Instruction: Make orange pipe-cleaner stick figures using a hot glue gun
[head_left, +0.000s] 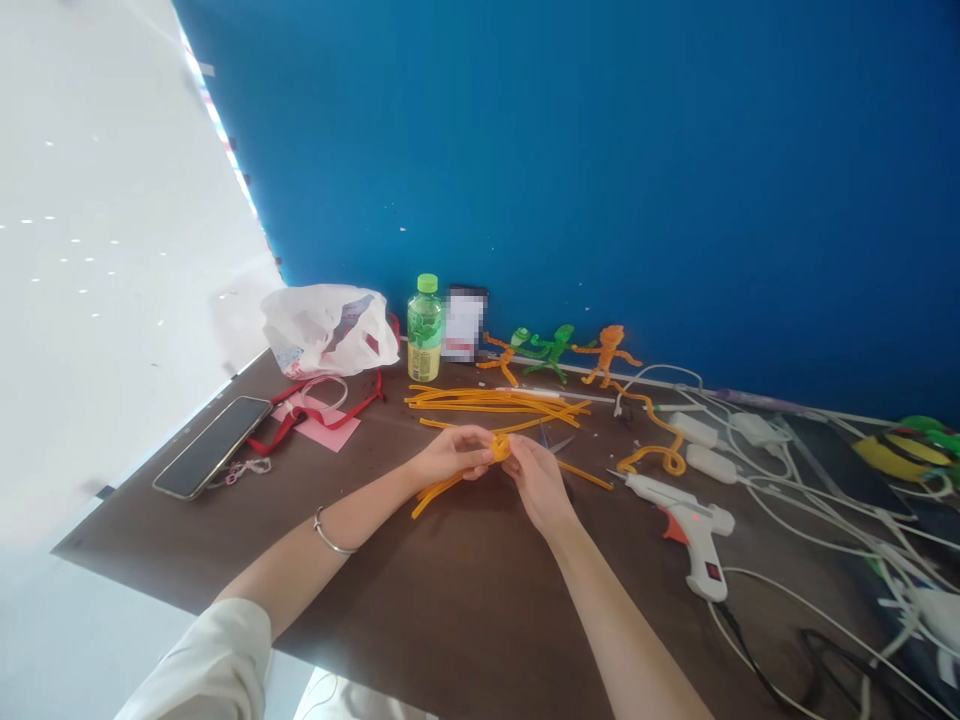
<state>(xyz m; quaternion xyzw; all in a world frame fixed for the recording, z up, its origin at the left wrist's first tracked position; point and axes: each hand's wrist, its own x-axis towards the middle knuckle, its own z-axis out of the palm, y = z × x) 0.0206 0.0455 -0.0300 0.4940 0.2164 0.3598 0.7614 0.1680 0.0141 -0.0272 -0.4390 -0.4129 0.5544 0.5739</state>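
Between my two hands, above the middle of the table, is a small coil of orange pipe cleaner (500, 447). My left hand (455, 455) pinches it from the left, and my right hand (536, 478) grips its right side with closed fingertips. Loose orange pipe cleaner ends (435, 493) stick out below my left hand. Behind my hands lies a bundle of straight orange pipe cleaners (487, 400). Scissors (556, 442) lie just beyond my right hand, partly hidden by it.
To the right sit a white glue gun (694, 530), white adapters (705, 447) and tangled cables. Pipe cleaner figures (609, 355) lean at the blue wall (600, 150). A green-capped bottle (425, 330), plastic bag (330, 335), phone (212, 447) and red ribbon (281, 430) occupy the left.
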